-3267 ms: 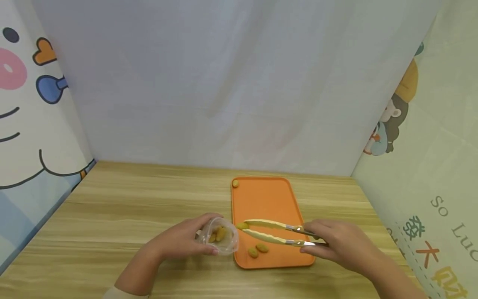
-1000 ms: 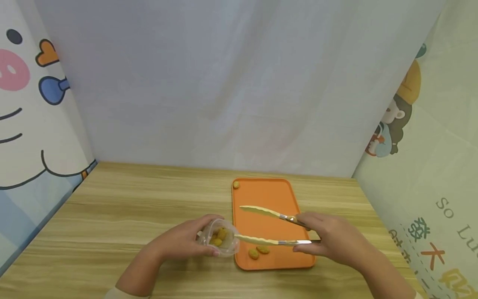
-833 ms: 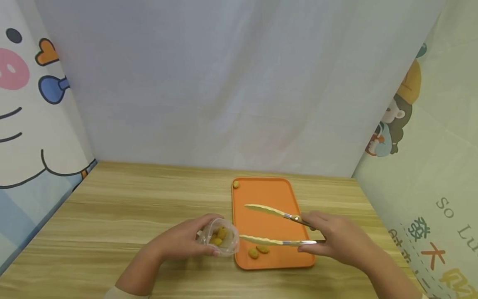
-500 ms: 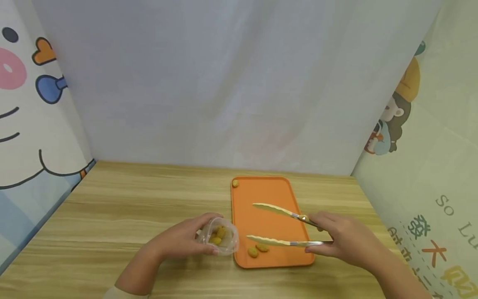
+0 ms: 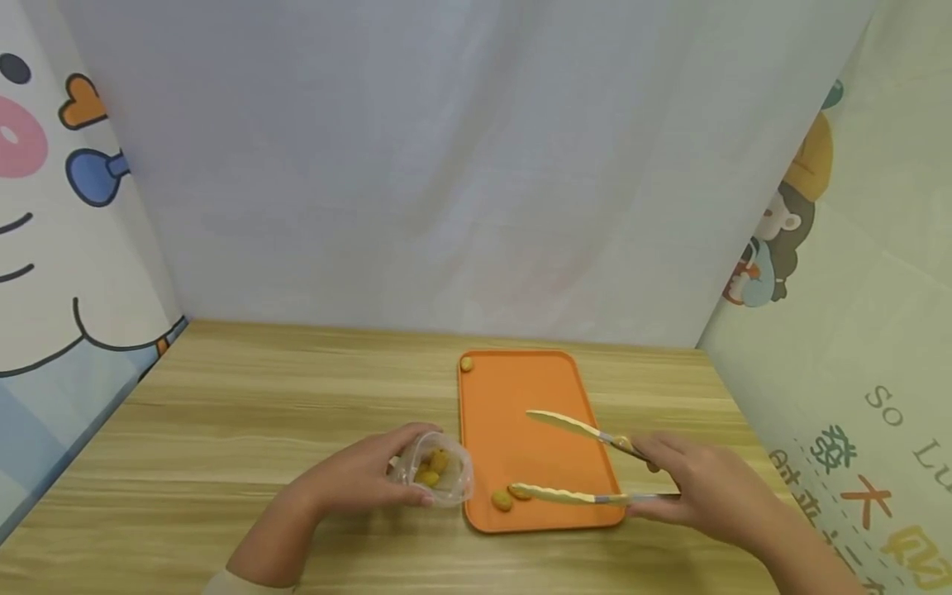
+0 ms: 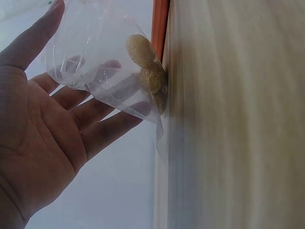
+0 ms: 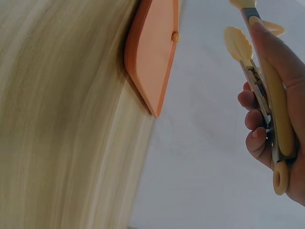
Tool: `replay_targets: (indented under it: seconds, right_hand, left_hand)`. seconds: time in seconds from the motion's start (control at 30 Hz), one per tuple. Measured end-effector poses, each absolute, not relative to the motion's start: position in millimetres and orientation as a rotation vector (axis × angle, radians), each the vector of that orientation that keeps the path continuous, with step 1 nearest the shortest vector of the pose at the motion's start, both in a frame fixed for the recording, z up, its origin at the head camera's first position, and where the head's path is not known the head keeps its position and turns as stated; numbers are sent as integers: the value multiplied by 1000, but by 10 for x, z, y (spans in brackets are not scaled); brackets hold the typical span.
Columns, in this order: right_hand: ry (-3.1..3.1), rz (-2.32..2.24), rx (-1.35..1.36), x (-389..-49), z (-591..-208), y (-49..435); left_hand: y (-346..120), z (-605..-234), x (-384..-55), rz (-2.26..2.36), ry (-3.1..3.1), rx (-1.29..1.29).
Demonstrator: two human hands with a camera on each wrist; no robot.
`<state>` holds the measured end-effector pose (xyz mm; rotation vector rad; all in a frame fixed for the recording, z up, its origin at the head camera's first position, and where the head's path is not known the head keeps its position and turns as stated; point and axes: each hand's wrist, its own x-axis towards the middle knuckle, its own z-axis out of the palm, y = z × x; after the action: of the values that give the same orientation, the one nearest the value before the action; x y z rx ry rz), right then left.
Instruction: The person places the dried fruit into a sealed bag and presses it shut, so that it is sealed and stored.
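My left hand (image 5: pixel 372 471) holds a clear plastic bag (image 5: pixel 463 483) with its mouth spread, thumb on one side and fingers on the other. Several yellow-brown oval pieces (image 6: pixel 151 78) lie in the bottom of the bag. With my right hand (image 5: pixel 717 496) I grip pale yellow tongs (image 5: pixel 565 497) by their metal handles. The tongs' tips stand wide apart over an orange tray (image 5: pixel 521 388), with nothing pinched. One oval piece (image 5: pixel 502 500) lies on the tray's near left part, beside another that the lower tip partly covers. A third piece (image 5: pixel 467 364) sits in the far left corner.
The tray lies on a wood-grain table (image 5: pixel 297 388), right of the bag. A pale curtain (image 5: pixel 446 182) hangs behind the table's far edge. Printed cloths with cartoon figures stand at the left and right sides.
Earlier the tongs pinched an oval piece at the bag's mouth; it has been let go, and the tongs have spread. They have moved right, then slightly toward me. The left hand has stayed put.
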<state>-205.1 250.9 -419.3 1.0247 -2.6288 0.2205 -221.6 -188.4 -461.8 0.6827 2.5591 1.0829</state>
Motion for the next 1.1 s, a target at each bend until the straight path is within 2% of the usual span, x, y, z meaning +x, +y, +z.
replay_targets:
  seconds: [1.1]
  right_hand:
    - [-2854, 234, 961, -2088, -4547, 2581]
  left_hand:
    - [-1879, -4613, -2215, 1074, 2575, 675]
